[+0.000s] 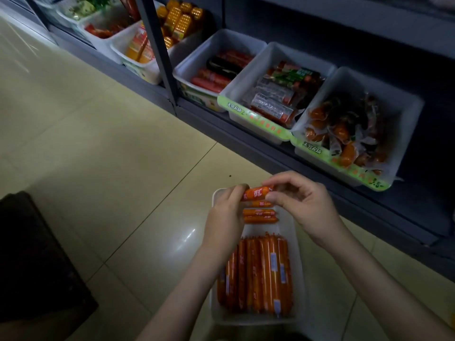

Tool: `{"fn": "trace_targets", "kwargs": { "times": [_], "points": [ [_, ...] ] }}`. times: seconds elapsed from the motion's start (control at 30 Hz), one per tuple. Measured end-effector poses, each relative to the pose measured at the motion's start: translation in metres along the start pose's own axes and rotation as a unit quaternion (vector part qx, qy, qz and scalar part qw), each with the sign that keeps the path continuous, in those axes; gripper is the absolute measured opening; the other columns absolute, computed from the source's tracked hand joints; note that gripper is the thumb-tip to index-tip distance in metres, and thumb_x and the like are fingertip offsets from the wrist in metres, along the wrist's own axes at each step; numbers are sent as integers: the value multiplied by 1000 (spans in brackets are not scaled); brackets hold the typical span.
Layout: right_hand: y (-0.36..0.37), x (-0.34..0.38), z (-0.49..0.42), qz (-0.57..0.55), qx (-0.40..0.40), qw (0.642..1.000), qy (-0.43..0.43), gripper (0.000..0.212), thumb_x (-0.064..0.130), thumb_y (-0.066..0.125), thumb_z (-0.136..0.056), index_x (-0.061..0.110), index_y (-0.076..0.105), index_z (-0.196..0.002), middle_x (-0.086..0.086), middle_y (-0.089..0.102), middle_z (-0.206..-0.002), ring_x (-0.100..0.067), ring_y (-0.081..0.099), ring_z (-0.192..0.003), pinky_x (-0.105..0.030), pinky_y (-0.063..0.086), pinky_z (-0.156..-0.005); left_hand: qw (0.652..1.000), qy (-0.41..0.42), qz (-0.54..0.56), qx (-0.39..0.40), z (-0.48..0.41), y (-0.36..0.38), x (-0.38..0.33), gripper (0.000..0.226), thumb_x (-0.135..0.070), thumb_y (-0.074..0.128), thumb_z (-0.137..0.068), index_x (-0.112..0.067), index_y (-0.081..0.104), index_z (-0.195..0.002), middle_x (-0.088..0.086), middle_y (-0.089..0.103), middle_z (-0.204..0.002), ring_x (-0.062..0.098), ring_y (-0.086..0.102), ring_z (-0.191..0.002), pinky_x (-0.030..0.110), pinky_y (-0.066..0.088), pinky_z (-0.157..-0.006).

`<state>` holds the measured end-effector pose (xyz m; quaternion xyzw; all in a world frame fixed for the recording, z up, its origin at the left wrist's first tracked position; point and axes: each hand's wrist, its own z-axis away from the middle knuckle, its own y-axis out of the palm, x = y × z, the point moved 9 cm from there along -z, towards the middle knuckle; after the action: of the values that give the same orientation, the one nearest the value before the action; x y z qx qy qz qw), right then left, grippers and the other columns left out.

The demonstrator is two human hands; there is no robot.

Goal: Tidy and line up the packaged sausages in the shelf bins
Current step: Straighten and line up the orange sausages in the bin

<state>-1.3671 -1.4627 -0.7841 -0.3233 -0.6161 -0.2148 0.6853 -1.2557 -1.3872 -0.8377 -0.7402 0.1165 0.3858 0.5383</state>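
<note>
The left hand [226, 212] grips the left end of a short orange sausage [257, 193] with curled fingers. The right hand [302, 203] pinches the right end of the same sausage between thumb and fingertips. The sausage lies level between the two hands, above the far end of a white bin [285, 228] that stands on the tiled floor [110, 143].

Directly below the held sausage, three more short sausages [259, 212] lie crosswise in the bin, side by side. In the near half of the bin, a row of long orange sausages [258, 274] lies lengthwise, packed close together, between the two forearms.

Beyond the hands, a dark grey shelf [246, 134] carries further white bins:
- a left bin [197, 57] with red and dark sausage packs;
- a middle bin [246, 80] with clear-wrapped packs in a loose pile;
- a right bin [403, 134] with small orange sausages in a loose heap.

More bins with orange and yellow packs [177, 20] stand farther left along the shelf. A dark object [37, 254] sits on the floor at the left edge
</note>
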Motion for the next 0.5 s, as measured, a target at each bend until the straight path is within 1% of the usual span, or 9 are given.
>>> {"fn": "trace_targets", "kwargs": {
  "times": [0.1, 0.17, 0.23, 0.27, 0.33, 0.4, 0.43, 0.47, 0.5],
  "points": [
    [2, 5, 6, 2, -2, 1000, -25, 29, 12, 69, -80, 33, 68, -100, 7, 68, -97, -7, 65, -91, -19, 52, -76, 994, 3, 106, 19, 3, -2, -16, 24, -11, 55, -91, -13, 59, -115, -16, 59, -93, 9, 57, -90, 10, 41, -77],
    [0, 1, 7, 47, 0, 998, -32, 44, 7, 65, -86, 46, 65, -107, 10, 66, -102, -6, 63, -96, -19, 52, -80, 963, -52, 253, 84, 6, 6, -26, 23, -9, 54, -93, -14, 58, -115, -13, 62, -88, 7, 62, -89, 20, 51, -84],
    [-1, -5, 8, 68, 22, 997, -15, 39, 19, 61, -91, 53, 63, -111, 8, 62, -115, -6, 61, -106, -23, 53, -85, 882, -140, 429, 134, 10, 16, -36, 23, -13, 49, -97, -8, 53, -119, 5, 68, -101, 19, 67, -97, 39, 55, -87],
    [0, -8, 9, 64, 39, 997, 0, 33, 28, 60, -92, 52, 62, -114, 7, 61, -120, -6, 60, -110, -26, 54, -87, 836, -181, 499, 140, 10, 18, -39, 26, -15, 46, -98, -2, 51, -120, 16, 67, -108, 26, 67, -99, 43, 55, -87],
    [2, -7, 12, 64, 66, 996, 5, 34, 45, 60, -85, 47, 60, -119, 12, 61, -123, -6, 57, -116, -27, 52, -90, 746, -244, 607, 121, 10, 17, -38, 31, -16, 45, -98, 7, 48, -119, 23, 66, -108, 32, 67, -98, 39, 57, -82],
    [4, -3, 13, 89, 70, 993, -17, 41, 49, 60, -80, 46, 59, -120, 12, 60, -123, -4, 55, -117, -23, 51, -91, 657, -301, 686, 87, 11, 14, -34, 33, -17, 46, -98, 11, 49, -116, 23, 68, -96, 29, 71, -85, 29, 59, -65],
    [5, 1, 14, 104, 61, 992, -37, 41, 48, 61, -79, 46, 60, -120, 10, 60, -121, -3, 56, -115, -20, 50, -91, 626, -320, 707, 82, 13, 13, -34, 33, -18, 46, -98, 11, 50, -114, 23, 69, -90, 26, 72, -77, 25, 58, -58],
    [4, 4, 15, 120, 43, 990, -58, 38, 45, 63, -80, 45, 61, -118, 10, 61, -119, -2, 56, -113, -18, 49, -90, 610, -330, 715, 82, 14, 12, -35, 33, -19, 46, -98, 11, 52, -110, 22, 70, -85, 24, 72, -71, 22, 56, -53],
    [3, 8, 16, 133, 21, 988, -78, 35, 42, 64, -80, 45, 62, -115, 11, 61, -116, -1, 57, -110, -16, 48, -89, 611, -333, 713, 86, 16, 11, -36, 32, -20, 46, -98, 9, 55, -104, 20, 70, -82, 21, 71, -68, 21, 55, -52]
  ]
}}
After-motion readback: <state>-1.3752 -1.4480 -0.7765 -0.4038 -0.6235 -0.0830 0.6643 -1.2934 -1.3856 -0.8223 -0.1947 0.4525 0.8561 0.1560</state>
